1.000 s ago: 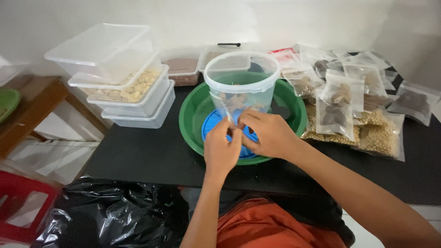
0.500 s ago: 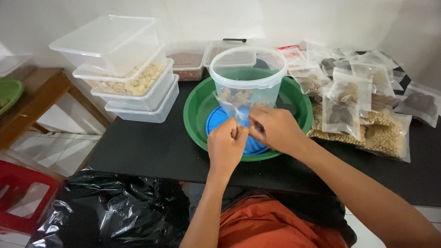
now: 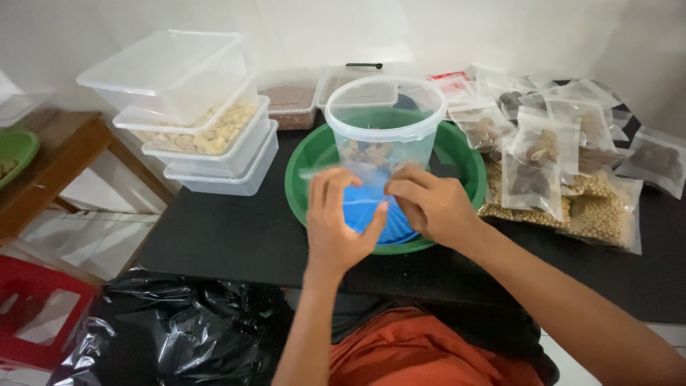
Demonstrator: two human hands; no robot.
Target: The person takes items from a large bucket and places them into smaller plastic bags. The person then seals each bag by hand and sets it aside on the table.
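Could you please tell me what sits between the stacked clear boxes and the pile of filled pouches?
In the head view, the green basin sits there, holding a clear bucket.
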